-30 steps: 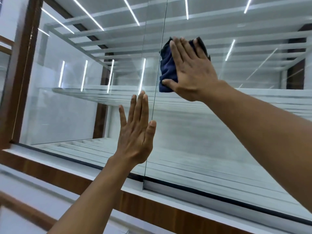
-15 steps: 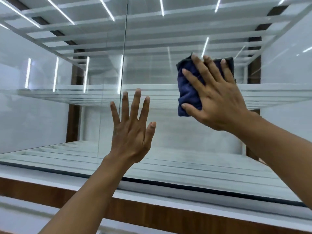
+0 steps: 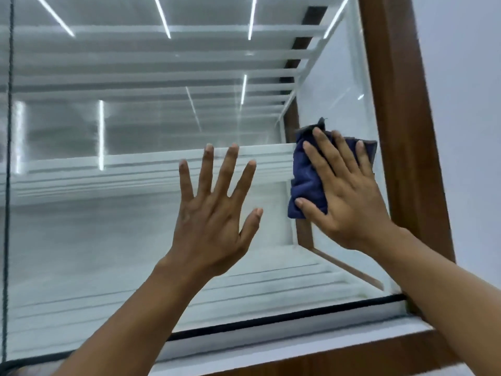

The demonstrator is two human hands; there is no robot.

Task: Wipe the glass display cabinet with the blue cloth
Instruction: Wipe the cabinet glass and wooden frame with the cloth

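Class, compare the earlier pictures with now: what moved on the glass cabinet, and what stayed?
The right hand slid the blue cloth rightward across the glass, from the pane seam to the wooden frame. The left hand followed, fingers spreading. Unchanged: right hand presses the cloth flat; left hand holds nothing.

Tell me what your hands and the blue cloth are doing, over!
Right hand flat, pressing blue cloth on glass. Left hand open, holds nothing. Wooden frame right beside cloth.
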